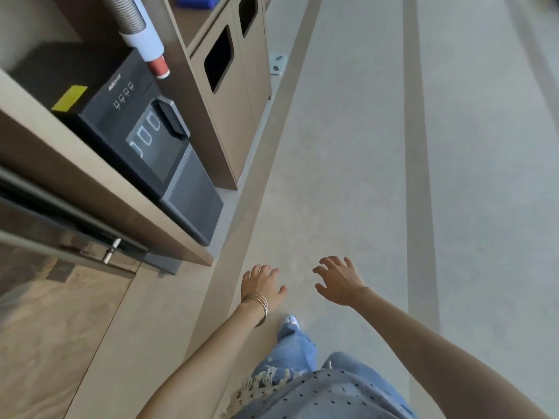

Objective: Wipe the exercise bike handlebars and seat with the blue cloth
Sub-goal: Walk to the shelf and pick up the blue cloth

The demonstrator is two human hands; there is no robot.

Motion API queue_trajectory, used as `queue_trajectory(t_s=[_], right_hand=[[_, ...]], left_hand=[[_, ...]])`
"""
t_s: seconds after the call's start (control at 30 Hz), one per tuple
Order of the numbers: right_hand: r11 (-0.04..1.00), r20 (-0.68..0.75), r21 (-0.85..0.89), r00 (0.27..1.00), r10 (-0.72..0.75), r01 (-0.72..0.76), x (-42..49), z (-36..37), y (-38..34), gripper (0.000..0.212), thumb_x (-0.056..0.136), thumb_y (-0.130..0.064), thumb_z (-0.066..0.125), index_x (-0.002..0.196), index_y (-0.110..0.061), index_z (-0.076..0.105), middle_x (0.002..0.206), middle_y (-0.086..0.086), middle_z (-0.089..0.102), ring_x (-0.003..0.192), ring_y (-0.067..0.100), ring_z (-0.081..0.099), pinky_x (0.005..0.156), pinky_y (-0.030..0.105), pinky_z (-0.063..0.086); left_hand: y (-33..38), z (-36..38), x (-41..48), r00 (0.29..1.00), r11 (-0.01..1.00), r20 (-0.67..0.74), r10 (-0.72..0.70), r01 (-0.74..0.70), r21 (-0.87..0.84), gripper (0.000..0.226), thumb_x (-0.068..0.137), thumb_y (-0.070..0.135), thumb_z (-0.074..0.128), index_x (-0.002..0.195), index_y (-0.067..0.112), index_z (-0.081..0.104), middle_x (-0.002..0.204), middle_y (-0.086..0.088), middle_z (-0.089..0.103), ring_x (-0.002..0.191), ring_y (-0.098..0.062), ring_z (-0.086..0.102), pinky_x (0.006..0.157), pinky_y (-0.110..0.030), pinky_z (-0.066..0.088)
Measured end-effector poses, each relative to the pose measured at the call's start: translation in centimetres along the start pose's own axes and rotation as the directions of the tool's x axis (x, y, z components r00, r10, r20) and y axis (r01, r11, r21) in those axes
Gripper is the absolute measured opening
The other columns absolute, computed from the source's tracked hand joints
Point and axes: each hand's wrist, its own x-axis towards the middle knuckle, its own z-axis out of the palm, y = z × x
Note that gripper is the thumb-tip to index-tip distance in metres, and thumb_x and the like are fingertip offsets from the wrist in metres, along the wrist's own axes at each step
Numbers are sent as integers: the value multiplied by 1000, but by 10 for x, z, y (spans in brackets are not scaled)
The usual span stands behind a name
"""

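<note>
A blue cloth (196, 1) lies on top of the wooden counter at the far top of the view, only partly in frame. My left hand (261, 284), with thin bangles on the wrist, is held out low over the floor with fingers spread and nothing in it. My right hand (338, 279) is beside it, also empty with fingers apart. Both hands are far from the cloth. No exercise bike is in view.
On the left, a wooden shelf unit (99, 189) holds a black water dispenser (142, 137) under a cup dispenser tube (142, 34). Beyond it stands a wooden bin cabinet (239, 95) with two dark openings. Grey floor with darker stripes (420, 176) stretches ahead and right.
</note>
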Motion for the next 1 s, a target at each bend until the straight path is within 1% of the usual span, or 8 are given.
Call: queue_trajectory(t_s=[0.17,0.33,0.53,0.67,0.83,1.0], right_hand=[[998,-4,64,1000,13,-13,56,-29,-4,46,92,-43,43,135,-25,43,146,2,36,135,23,30,111,45,23],[999,83,39,997,10,-14,97,-40,18,47,92,-43,42,136,-25,41,146,2,35,134,23,31,110,43,25],[1000,118,-14,993,-17,18,162,-73,71,46,92,-41,42,135,-25,41,143,1,37,131,23,34,107,42,27],[999,105,-17,993,-45,47,220,-114,106,47,92,-42,43,136,-26,41,144,1,37,132,22,33,107,41,27],[997,54,9,996,-74,74,276,-169,157,47,92,-44,43,136,-27,41,143,0,39,132,22,34,108,42,26],[998,69,-42,997,-45,48,311,-205,212,48,91,-43,44,136,-27,40,142,0,40,131,22,34,107,42,26]], left_hand=[[-11,-30,53,1000,1000,-3,27,-27,-8,51,87,43,43,134,24,43,139,2,44,132,-20,33,106,-35,27],[-20,-40,94,998,1000,57,8,-7,-18,53,87,45,42,136,24,40,141,0,42,133,-20,31,109,-36,26],[-16,-64,150,994,998,88,-61,62,-19,53,88,45,43,137,26,40,139,0,44,132,-21,33,107,-36,27],[-5,-100,205,991,994,78,-110,112,-19,53,88,44,42,137,25,39,140,-1,43,132,-22,33,106,-36,29],[27,-153,281,991,992,60,-117,120,-51,53,88,41,43,138,22,38,141,-1,42,132,-22,33,108,-36,28],[62,-188,348,994,990,9,-108,109,-90,52,87,40,45,137,23,40,142,-1,42,132,-22,33,107,-36,27]])
